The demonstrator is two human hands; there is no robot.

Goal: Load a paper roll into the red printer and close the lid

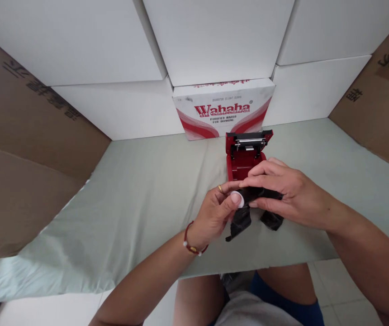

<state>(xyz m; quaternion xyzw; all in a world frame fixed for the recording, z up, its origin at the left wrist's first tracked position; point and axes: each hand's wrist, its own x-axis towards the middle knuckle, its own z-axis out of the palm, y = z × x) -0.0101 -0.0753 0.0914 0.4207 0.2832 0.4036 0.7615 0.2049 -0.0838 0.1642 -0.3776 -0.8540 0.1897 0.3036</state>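
Observation:
A roll of black film (253, 194), thin like printer ribbon, is held between both hands above the table. My left hand (215, 204) is closed around its left end, the thumb pressed on the white core. My right hand (291, 192) grips the roll from the right, thumb below and fingers above. A loose black strip (240, 224) hangs under the left end, and another black piece (272, 220) shows below the right hand. Just beyond the hands stands a small red and black printer (230, 166), its lid raised. Fingers hide part of its red inside.
Behind the printer, a white and red Wahaha water carton (223, 111) leans against stacked white boxes (218, 40). Brown cardboard walls (28, 149) close in the left and right sides. A pale green cloth (140, 194) covers the table, whose front edge lies near the person's legs.

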